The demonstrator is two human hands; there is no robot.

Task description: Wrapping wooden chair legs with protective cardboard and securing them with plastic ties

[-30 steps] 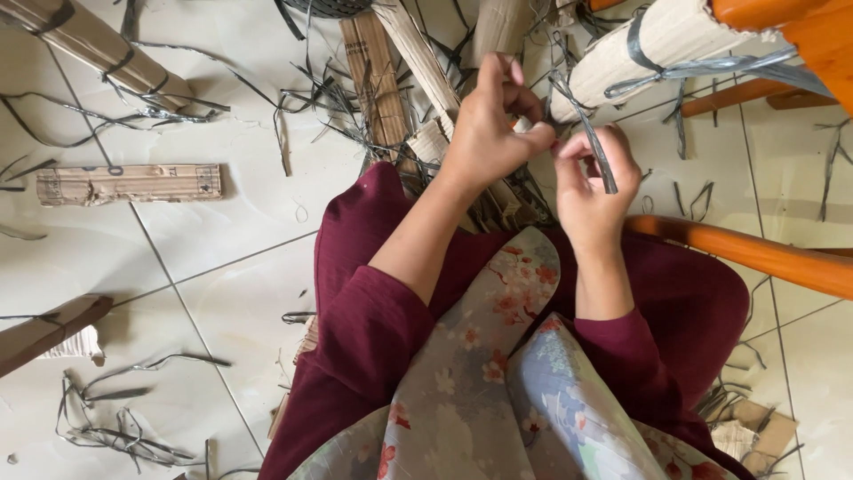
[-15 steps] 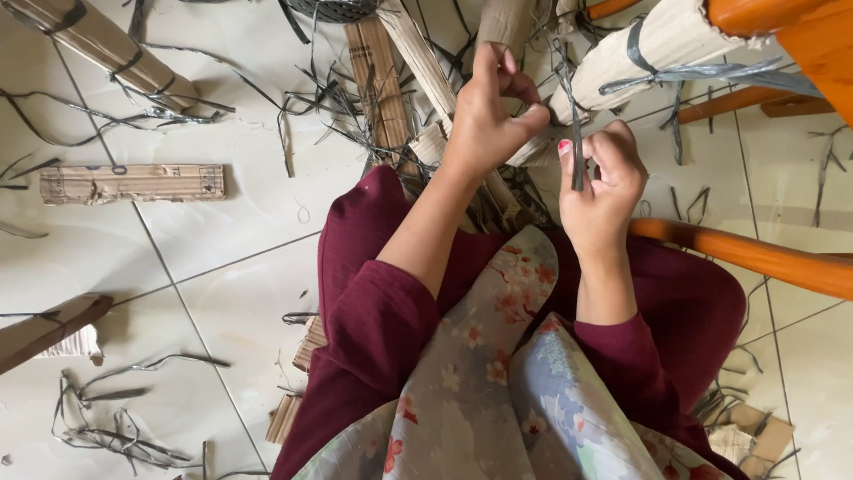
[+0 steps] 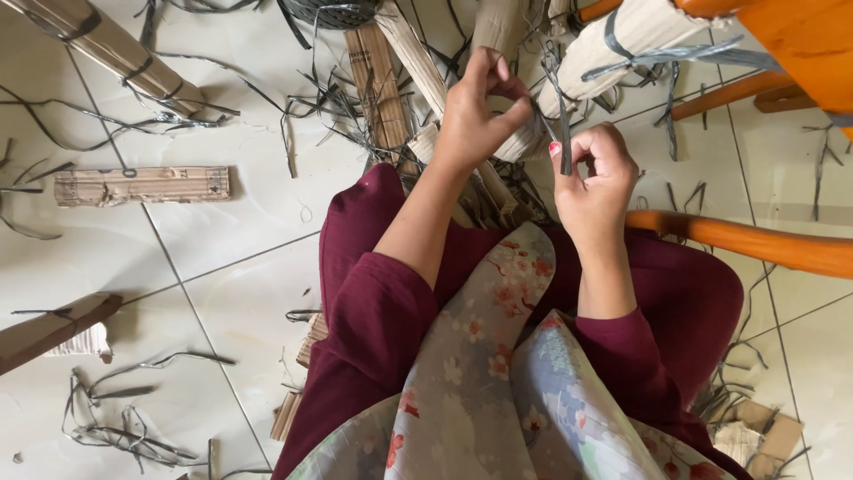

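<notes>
Both hands — left hand [image 3: 475,116], right hand [image 3: 593,178] — pinch 1 grey strap [image 3: 549,105] amid cardboard bundles [image 3: 622,36] and floor scraps [image 3: 124,427].

two hands are up in the middle: one left hand [image 3: 471,111] and one right hand [image 3: 591,173]. they pinch one thin grey strap [image 3: 553,102] between them. one flat piece of brown cardboard [image 3: 142,185] lies alone on the white floor [image 3: 249,222]. one long cardboard roll [image 3: 98,44] lies at the top left corner. one big pale bundle [image 3: 622,36] sits at the top right with grey bands round it. two orange wooden bars [image 3: 755,244] show on the right side. loose grey strips [image 3: 124,427] lie all over, too many to count.
</notes>
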